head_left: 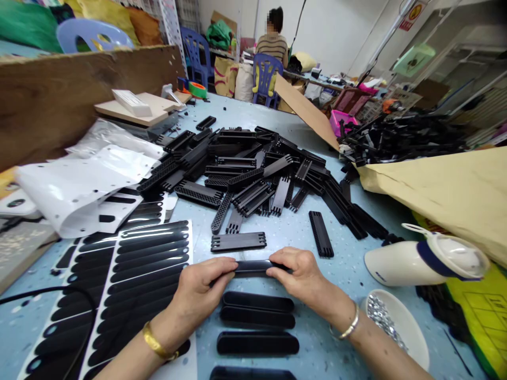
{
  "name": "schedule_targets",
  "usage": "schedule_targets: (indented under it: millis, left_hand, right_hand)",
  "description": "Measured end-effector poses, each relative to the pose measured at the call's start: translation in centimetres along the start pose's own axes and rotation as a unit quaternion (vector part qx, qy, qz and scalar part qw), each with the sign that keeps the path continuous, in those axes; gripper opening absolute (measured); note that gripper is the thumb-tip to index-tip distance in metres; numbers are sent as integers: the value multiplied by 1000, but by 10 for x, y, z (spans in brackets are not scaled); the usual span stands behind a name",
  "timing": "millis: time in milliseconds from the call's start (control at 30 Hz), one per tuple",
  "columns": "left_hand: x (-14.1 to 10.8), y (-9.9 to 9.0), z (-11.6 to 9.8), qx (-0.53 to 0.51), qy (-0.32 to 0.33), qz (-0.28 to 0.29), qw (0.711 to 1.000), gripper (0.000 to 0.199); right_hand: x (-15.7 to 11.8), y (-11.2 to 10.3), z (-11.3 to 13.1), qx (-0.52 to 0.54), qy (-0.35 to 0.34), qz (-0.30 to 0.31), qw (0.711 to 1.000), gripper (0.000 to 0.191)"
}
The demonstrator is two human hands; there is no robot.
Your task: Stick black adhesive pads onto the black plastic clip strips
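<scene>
My left hand (208,279) and my right hand (297,272) pinch the two ends of a glossy black bar (253,267) between thumbs and fingers. Both ends are hidden by the fingers. Nearer to me lie several rounded black bars, among them a glossy one (257,343) set roughly parallel to the held bar. A black slotted plastic piece (238,242) rests just beyond my hands, and another piece (320,234) stands off to the right. Beside my left forearm are white sheets bearing rows of black rounded strips (146,269).
A heap of black plastic pieces (237,169) spreads across the table. On the right are a white bottle (412,262) lying on its side and a bowl (418,338) of small metal parts. A wooden board (91,95) edges the left. A seated person (273,45) is far back.
</scene>
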State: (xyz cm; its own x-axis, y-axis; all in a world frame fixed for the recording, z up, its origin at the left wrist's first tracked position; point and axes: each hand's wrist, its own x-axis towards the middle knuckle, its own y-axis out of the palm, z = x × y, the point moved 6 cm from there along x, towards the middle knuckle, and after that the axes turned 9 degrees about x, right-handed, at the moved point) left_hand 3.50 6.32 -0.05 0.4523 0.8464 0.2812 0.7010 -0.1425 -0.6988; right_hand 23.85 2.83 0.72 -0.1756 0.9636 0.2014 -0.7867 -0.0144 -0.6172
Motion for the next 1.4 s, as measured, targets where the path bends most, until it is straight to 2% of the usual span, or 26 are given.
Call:
schedule_targets:
  millis: [200, 300, 500, 800, 1200, 1400]
  left_hand:
    - [1, -1, -1, -17, -18, 4, 1000, 19]
    - [0, 0, -1, -15, -40, 6, 999, 26]
    - [0, 5, -5, 0, 27, 21, 999, 24]
    - [0, 7, -1, -1, 27, 34, 999, 23]
    - [-1, 7, 4, -1, 25, 21, 999, 22]
    - [1, 4, 1, -3, 27, 19, 999, 22]
  right_hand:
    - [0, 1, 0, -2, 1, 0, 1000, 8]
    - [0, 0, 0, 1, 6, 0, 1000, 9]
    - [0, 2, 0, -4, 14, 0, 1000, 10]
    - [-1, 2, 6, 7, 17, 1, 1000, 10]
    - [-12, 1, -2, 77, 8, -71, 995, 18]
    - [-17, 1, -7, 128, 13, -87, 988, 21]
